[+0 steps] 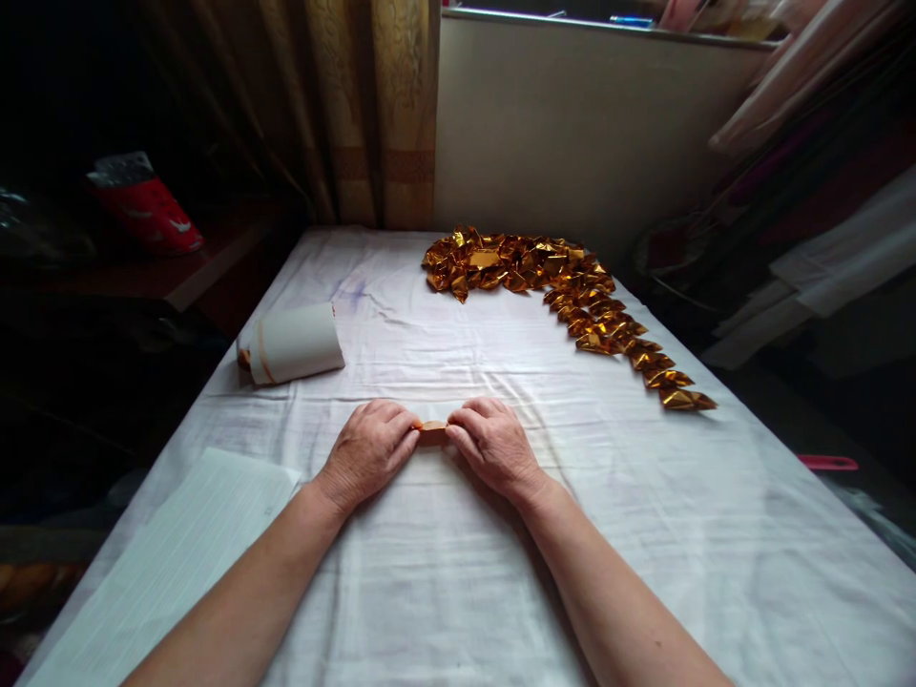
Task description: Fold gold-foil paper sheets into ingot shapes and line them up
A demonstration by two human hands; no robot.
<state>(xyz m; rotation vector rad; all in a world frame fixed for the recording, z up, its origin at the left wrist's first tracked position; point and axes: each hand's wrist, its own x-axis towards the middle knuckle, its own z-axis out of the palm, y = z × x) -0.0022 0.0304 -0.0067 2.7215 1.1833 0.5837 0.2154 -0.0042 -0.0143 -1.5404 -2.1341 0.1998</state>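
Between my two hands a small strip of gold foil paper [433,426] stretches sideways just over the white cloth. My left hand [372,447] pinches its left end between thumb and fingers. Its right end is pinched by my right hand [495,444]. The fingertips hide both ends of the strip. Farther back on the right, many folded gold foil pieces [533,262] lie in a heap, with a row of them [648,361] trailing toward me along the table's right side.
A white paper roll [297,345] lies on its side at the left of the cloth-covered table [444,572]. Lined paper [172,563] rests under my left forearm. A red bag [147,210] stands on a side surface; a curtain [364,114] hangs behind.
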